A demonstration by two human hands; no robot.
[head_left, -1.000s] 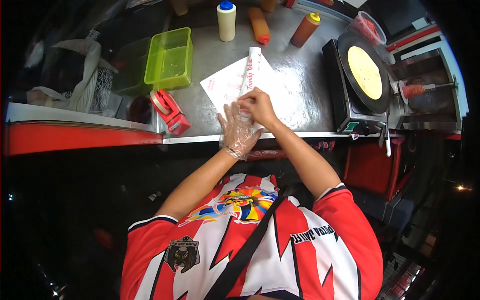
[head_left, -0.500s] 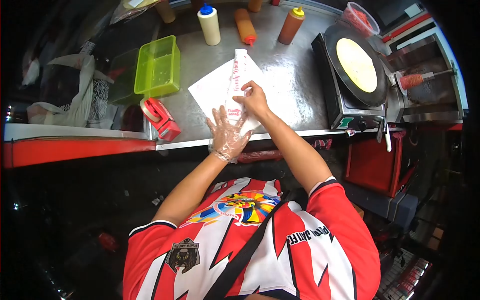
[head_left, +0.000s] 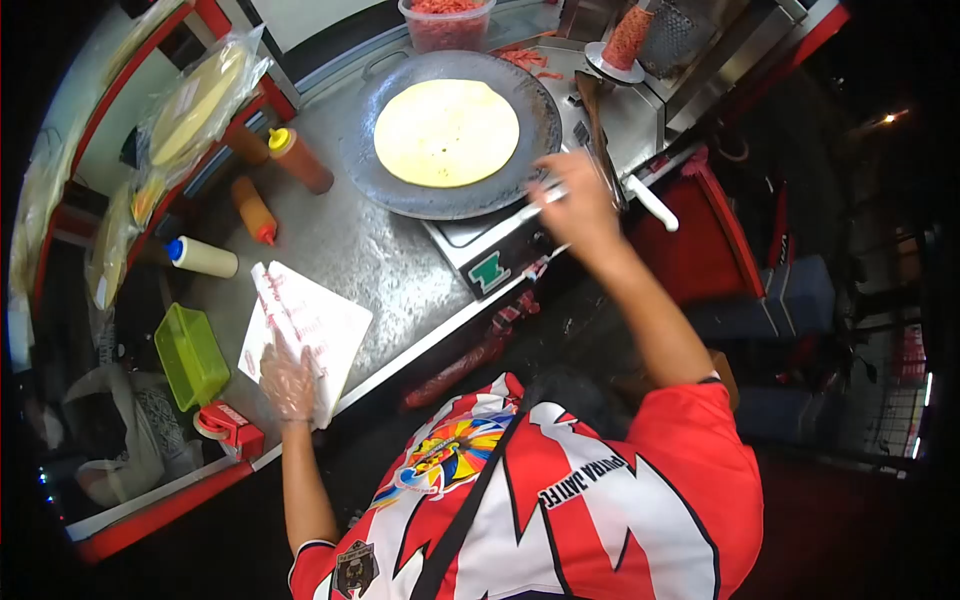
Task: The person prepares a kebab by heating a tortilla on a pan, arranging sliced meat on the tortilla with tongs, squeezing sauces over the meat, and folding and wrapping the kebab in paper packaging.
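My left hand point(head_left: 288, 388), in a clear plastic glove, lies with its fingers stretched out on a printed paper wrapper point(head_left: 283, 310). Under the wrapper is a stack of white paper sheets point(head_left: 335, 325); whether something is rolled inside the wrapper I cannot tell. My right hand point(head_left: 582, 208), bare and blurred by motion, is over the right front edge of a round black griddle point(head_left: 362, 150), and its fingers are too smeared to read. On the griddle lies a flat yellow flatbread point(head_left: 447, 133). A dark spatula point(head_left: 592, 115) stands just beyond my right hand.
A white-handled knife point(head_left: 652, 203) sticks out at the counter's front edge. Squeeze bottles, one with a blue cap point(head_left: 205, 258), stand or lie left of the griddle. A green tray point(head_left: 192, 355) and a red tape dispenser point(head_left: 232, 430) are at left. Behind is a tub of red shreds point(head_left: 447, 25).
The view has swung right toward the griddle. My right hand has left the wrapper and moved right to the griddle's edge. My left hand stays on the wrapper.
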